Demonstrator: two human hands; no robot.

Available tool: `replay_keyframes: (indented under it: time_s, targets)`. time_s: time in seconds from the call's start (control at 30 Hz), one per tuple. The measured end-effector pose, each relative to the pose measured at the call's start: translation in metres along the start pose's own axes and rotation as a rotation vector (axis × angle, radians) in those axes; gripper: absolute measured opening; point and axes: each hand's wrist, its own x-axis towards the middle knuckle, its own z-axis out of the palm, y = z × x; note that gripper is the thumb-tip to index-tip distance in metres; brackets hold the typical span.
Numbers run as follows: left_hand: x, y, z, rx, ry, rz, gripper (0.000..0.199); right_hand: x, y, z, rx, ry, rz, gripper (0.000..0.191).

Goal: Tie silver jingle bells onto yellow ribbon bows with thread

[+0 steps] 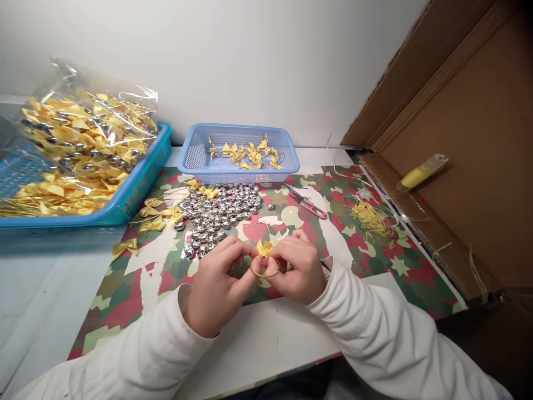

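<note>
My left hand (222, 280) and my right hand (300, 266) meet over the near part of the patterned sheet. Between their pinched fingertips is a thin gold ring (266, 275), gripped from both sides. A yellow bow (264, 248) sits at the far side of the ring, against the fingertips. Just beyond my left hand lies a spread of silver beads (220, 211). Several loose yellow bows (152, 224) with gold wires lie left of the beads. A pair of pink-handled snips (310, 206) rests on the sheet beyond my right hand.
A blue basket (239, 176) at the back holds bows on rings. At left, a larger blue basket (120, 214) holds bows and a clear bag (91, 122) of bows and beads. Yellow thread (370, 219) lies at right, by a cardboard box (462, 139) and a yellow tube (422, 172).
</note>
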Motion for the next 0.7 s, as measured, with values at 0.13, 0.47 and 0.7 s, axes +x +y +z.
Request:
replay_keyframes:
  time_s: [0.13,0.47,0.7]
  targets:
    - [-0.0004,0.0013,0.0017,0.012,0.018,0.008,0.019,-0.0009,0.0018,-0.0002,-0.007,0.0,0.008,0.023]
    - [0.0002,0.0054,-0.0015,0.068,0.087,0.051,0.021,-0.0025,0.004,0.0007,-0.051,0.019,0.013,0.024]
    - [0.0,0.0034,0.0003,0.047,0.037,0.02,0.017,-0.0003,0.001,-0.0008,0.036,0.001,0.027,0.022]
